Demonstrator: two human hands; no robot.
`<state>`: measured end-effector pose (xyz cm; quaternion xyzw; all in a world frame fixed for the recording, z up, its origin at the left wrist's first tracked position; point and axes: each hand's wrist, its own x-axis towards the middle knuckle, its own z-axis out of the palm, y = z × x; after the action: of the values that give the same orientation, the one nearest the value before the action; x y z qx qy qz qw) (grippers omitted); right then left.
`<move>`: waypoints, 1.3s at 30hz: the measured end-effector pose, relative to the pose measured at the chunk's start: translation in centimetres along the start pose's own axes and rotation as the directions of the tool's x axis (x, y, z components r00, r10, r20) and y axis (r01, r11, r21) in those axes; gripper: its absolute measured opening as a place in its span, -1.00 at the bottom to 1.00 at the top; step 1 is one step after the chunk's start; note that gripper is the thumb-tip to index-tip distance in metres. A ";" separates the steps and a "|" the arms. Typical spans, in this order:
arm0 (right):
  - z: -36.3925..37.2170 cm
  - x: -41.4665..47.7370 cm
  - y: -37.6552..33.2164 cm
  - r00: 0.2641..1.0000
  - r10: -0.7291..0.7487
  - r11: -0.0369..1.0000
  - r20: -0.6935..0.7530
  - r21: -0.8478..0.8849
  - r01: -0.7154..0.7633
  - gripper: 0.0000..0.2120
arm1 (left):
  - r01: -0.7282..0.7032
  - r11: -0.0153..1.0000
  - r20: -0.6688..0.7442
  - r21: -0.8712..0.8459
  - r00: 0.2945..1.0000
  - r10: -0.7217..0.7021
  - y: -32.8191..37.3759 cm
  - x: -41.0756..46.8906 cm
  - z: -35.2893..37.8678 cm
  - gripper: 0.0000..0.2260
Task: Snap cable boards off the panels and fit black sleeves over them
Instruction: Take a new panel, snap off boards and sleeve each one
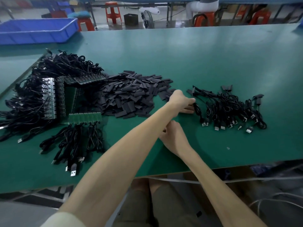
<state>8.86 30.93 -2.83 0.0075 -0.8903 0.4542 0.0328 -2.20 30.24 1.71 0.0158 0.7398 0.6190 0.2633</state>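
Note:
My left hand (182, 101) reaches across to the right and pinches a black cable (197, 109) at the left edge of the pile of sleeved cables (229, 110). Below it, my right hand (173, 138) rests on the green table (196, 54); its fingertips are tucked under my left forearm, so I cannot see whether it holds anything. A heap of flat black sleeves (129, 95) lies in the middle. At the left are green board panels (84, 117) with cables attached, and a bigger stack of panels (49, 99).
A blue plastic bin (37, 30) stands at the far left of the table. Loose USB cables (72, 145) trail from the panels toward the front edge. Red stools (113, 12) and a fan stand on the floor beyond the table.

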 end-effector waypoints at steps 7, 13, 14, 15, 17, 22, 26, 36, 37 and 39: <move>0.1 -0.1 0.2 0.999 -0.043 0.999 -0.006 -0.030 0.043 -0.54 | -0.038 0.999 -0.071 -0.039 0.997 0.035 -1.0 -0.3 -1.1 -0.86; 0.0 -0.4 -0.1 0.999 -0.050 0.999 -0.007 -0.015 0.050 -0.56 | -0.022 0.997 0.035 -0.080 0.999 0.024 -0.7 -1.1 -0.7 -0.86; 0.0 -0.4 -0.2 0.999 -0.050 0.999 -0.006 -0.012 0.050 -0.59 | -0.029 0.998 0.064 -0.064 0.997 0.033 -0.7 -1.2 -0.4 -0.82; -0.1 -0.4 -0.2 0.999 -0.049 0.999 -0.005 -0.012 0.049 -0.62 | -0.036 0.998 0.100 -0.053 0.994 0.041 -0.5 -1.4 -0.2 -0.80; 0.0 -0.4 -0.1 0.999 -0.052 0.999 -0.005 -0.006 0.052 -0.63 | -0.035 0.997 0.178 -0.064 0.983 0.046 -0.3 -1.7 0.1 -0.80; 0.0 -0.4 -0.1 0.998 -0.063 0.998 -0.026 0.009 0.063 -0.54 | 0.010 0.991 0.336 -0.130 0.941 0.034 -0.3 -2.1 -0.4 -0.73; 0.1 -0.4 0.0 0.997 -0.081 0.997 -0.016 0.004 0.081 -0.52 | -0.029 0.994 0.371 -0.103 0.926 0.065 -0.5 -2.5 -0.7 -0.68; -0.2 -0.3 -0.1 0.999 -0.050 0.978 0.002 0.204 0.048 -0.82 | -0.387 0.771 0.065 0.505 0.908 0.414 0.1 -6.6 -8.7 -0.80; -0.2 -0.3 -0.1 0.999 -0.054 0.980 0.003 0.194 0.052 -0.82 | -0.356 0.674 0.076 0.647 0.910 0.408 -0.1 -7.3 -10.4 -0.82; -0.1 -0.4 -0.2 0.998 -0.059 0.983 -0.001 0.174 0.058 -0.83 | -0.204 0.506 0.012 0.838 0.934 0.356 -0.4 -8.8 -13.9 -0.83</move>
<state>9.28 30.86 -2.62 0.0375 -0.8467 0.5289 0.0436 -0.19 14.50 5.86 0.2070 0.9488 0.2309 0.0596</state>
